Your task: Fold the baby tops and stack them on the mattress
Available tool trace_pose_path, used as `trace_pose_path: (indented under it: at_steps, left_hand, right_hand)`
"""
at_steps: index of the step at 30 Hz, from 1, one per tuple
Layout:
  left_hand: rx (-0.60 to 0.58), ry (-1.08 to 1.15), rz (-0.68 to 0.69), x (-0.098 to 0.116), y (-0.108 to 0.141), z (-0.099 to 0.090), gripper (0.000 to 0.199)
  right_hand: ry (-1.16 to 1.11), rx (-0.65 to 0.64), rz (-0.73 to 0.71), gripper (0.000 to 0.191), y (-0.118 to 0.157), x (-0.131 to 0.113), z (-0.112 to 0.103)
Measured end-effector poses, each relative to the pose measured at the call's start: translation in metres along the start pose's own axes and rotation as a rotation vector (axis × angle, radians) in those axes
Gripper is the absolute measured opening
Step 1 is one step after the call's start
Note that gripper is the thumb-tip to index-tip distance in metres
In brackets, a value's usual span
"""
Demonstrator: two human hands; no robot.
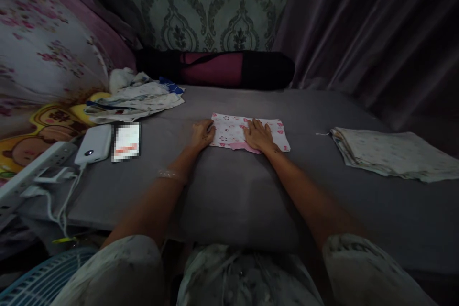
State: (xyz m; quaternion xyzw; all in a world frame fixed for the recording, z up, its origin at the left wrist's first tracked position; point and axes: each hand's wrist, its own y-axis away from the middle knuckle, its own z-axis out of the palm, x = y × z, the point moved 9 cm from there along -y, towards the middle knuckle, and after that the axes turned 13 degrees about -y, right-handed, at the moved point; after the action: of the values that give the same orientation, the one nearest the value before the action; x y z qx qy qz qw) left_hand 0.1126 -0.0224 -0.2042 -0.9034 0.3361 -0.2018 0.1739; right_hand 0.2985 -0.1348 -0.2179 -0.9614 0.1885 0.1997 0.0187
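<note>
A folded white cloth with pink and red prints (pixel 229 130) lies on the grey bed surface (pixel 229 186) in front of me. A bit of plain pink fabric (pixel 244 147) sticks out along its near edge. My right hand (pixel 258 135) rests flat on the cloth, right of its middle, with the fingers spread. At the cloth's left edge is my left hand (pixel 203 134), its fingers bent and the thumb side against the edge; whether it pinches the fabric is too dark to tell.
A folded pale cloth (pixel 394 153) lies at the right. On the left are crumpled clothes (pixel 139 100), a phone (pixel 126 142), a white power bank (pixel 95 144) with cables and a power strip (pixel 39 172). A black and red bag (pixel 215 68) lies along the wall.
</note>
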Motion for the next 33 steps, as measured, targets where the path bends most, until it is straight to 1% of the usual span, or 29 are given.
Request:
trace_pose_path:
  at_steps: [5, 10, 14, 18, 21, 27, 29, 33]
  left_hand:
    - [0.024, 0.045, -0.035, -0.004, 0.001, -0.003, 0.030]
    - [0.044, 0.080, -0.043, -0.005, 0.001, -0.003, 0.032]
    - [0.024, 0.074, -0.073, -0.007, 0.001, -0.004, 0.033]
    - [0.026, 0.087, -0.119, -0.010, 0.002, -0.006, 0.033]
    - [0.054, 0.135, -0.175, -0.015, 0.003, -0.008, 0.033]
    - [0.067, 0.256, -0.338, -0.033, 0.004, -0.007, 0.035]
    - [0.078, 0.303, -0.355, -0.036, 0.003, -0.007, 0.037]
    - [0.079, 0.363, -0.381, -0.042, 0.003, -0.003, 0.038]
  right_hand:
    - [-0.002, -0.023, 0.022, 0.063, -0.001, -0.001, -0.003]
    - [-0.017, 0.026, -0.019, 0.061, -0.011, -0.023, -0.006]
    - [-0.026, 0.020, -0.009, 0.064, -0.018, -0.035, 0.004]
    - [-0.009, 0.019, 0.007, 0.066, -0.020, -0.035, 0.012]
    - [-0.007, 0.006, 0.012, 0.067, -0.019, -0.034, 0.013]
    - [-0.027, -0.029, 0.039, 0.065, -0.021, -0.036, 0.010]
    - [-0.042, -0.021, 0.020, 0.064, -0.023, -0.043, 0.009]
    - [-0.068, 0.017, -0.047, 0.062, -0.028, -0.067, 0.014]
